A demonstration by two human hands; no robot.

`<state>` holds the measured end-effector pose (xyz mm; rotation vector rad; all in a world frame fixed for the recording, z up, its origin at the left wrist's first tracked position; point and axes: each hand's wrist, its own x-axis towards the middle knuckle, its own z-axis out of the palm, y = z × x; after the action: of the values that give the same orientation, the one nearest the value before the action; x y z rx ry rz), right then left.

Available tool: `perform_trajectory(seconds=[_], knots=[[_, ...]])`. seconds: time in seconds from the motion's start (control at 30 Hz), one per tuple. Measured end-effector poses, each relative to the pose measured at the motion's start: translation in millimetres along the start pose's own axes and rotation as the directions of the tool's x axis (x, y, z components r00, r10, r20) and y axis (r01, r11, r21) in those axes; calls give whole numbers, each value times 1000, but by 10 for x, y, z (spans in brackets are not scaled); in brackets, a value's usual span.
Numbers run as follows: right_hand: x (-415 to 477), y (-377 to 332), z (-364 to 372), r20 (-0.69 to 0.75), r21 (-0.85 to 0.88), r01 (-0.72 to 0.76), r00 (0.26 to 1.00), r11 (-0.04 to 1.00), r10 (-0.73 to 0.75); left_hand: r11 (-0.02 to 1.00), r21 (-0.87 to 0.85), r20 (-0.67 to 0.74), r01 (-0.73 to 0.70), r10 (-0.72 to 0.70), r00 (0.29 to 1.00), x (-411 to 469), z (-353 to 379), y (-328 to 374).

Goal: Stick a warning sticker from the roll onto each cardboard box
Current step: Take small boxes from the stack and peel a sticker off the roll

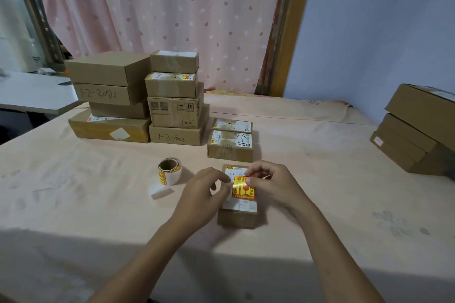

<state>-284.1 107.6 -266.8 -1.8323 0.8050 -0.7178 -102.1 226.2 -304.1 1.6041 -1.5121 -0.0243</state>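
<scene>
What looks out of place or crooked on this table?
Little does. The sticker, pinched by the left hand and right hand, lies over the white label on the box, not bare cardboard. A loose backing strip lies by the roll. The back stacks are piled unevenly.

Both bare forearms reach in from the bottom, converging. Left hand (204, 194) back up, fingers curled, thumb and forefinger pinching the left edge of the sticker (244, 190). Right hand (270, 187) curled, thumb and forefinger pinching its top edge.
</scene>
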Motion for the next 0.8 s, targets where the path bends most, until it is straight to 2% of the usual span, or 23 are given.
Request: perform_trajectory(seconds=[0.33,0.57,0.8], knots=[[-76,92,-59,-24,-75,-7,1000,997,5,1000,-19,34,24,-24,999,-100,145,-32],[-100,103,3,-44,-99,2,999,995,-6,986,-120,43,116,-111,993,-113,186,-18],[-129,159,40,-48,-230,48,997,972,-61,977,-149,59,152,-144,988,-119,176,3]])
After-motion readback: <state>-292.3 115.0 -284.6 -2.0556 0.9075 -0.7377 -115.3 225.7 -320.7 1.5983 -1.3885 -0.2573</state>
